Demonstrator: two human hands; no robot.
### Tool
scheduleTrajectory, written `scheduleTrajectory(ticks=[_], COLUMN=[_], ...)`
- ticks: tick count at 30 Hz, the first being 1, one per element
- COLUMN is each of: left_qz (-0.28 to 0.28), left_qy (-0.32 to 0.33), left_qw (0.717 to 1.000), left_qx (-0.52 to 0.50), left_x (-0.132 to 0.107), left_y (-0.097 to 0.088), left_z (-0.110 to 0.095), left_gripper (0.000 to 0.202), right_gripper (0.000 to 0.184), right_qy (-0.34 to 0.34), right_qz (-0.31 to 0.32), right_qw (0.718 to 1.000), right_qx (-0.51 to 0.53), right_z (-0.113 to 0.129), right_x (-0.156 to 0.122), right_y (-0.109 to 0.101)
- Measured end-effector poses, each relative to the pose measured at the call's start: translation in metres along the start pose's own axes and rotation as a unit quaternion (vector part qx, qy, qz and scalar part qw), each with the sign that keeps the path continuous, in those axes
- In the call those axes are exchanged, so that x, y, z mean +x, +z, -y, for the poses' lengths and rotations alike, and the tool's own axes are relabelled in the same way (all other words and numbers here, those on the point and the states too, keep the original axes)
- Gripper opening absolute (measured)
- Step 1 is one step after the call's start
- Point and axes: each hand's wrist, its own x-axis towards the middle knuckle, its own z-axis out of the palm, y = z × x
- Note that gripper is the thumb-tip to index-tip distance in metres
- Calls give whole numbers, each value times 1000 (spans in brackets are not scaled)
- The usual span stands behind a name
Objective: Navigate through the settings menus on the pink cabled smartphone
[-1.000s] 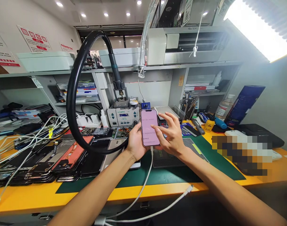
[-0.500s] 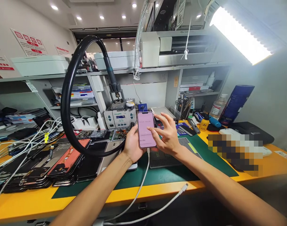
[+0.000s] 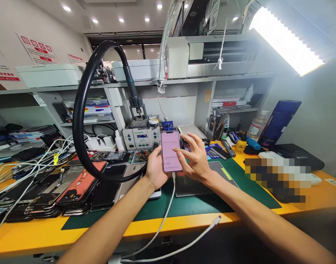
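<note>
A smartphone [image 3: 171,151] with a lit pinkish screen and lines of text is held upright above the bench. My left hand [image 3: 156,170] is closed around its lower left side from beneath. A white charging cable [image 3: 173,194] runs up to the phone's bottom edge. Over the right part of the screen, my right hand [image 3: 194,159] is open with its fingers spread. One fingertip of it is at the middle of the screen, though whether it presses the glass I cannot tell. Below the hands lies a dark perforated pad [image 3: 206,181] on a green mat [image 3: 256,194].
Stacks of phone parts [image 3: 82,183] fill the left bench. A thick black hose [image 3: 77,117] loops beside my left arm from a grey soldering station [image 3: 142,138]. A second white cable [image 3: 195,244] hangs before the edge. Bottles [image 3: 257,124] stand at the back right.
The whole view has shifted slightly, with the background sitting a little further right. Both hands keep nearly the same pose around the phone.
</note>
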Motion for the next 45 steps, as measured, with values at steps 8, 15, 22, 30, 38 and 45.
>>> scheduleTrajectory(ticks=[8, 15, 22, 30, 38, 45], left_qz=[49, 16, 5, -3, -34, 5], left_qy=[-16, -7, -16, -15, -23, 5], left_qw=[999, 1000, 1000, 1000, 999, 1000], left_qx=[11, 2, -2, 4, 0, 10], left_x=[1, -2, -4, -3, -1, -3], left_y=[-6, 0, 4, 5, 3, 7], left_z=[0, -1, -1, 0, 0, 3], left_gripper=[53, 51, 52, 51, 48, 53], right_gripper=[25, 24, 26, 25, 44, 32], right_qy=[-2, -5, -30, -34, -62, -58], right_qz=[-37, -14, -44, -14, -1, 76], right_qw=[999, 1000, 999, 999, 998, 994], right_qx=[-2, -3, -9, -9, -2, -55], right_z=[2, 2, 4, 7, 13, 14], right_x=[4, 3, 6, 7, 3, 0], right_y=[-3, -2, -5, -6, -10, -2])
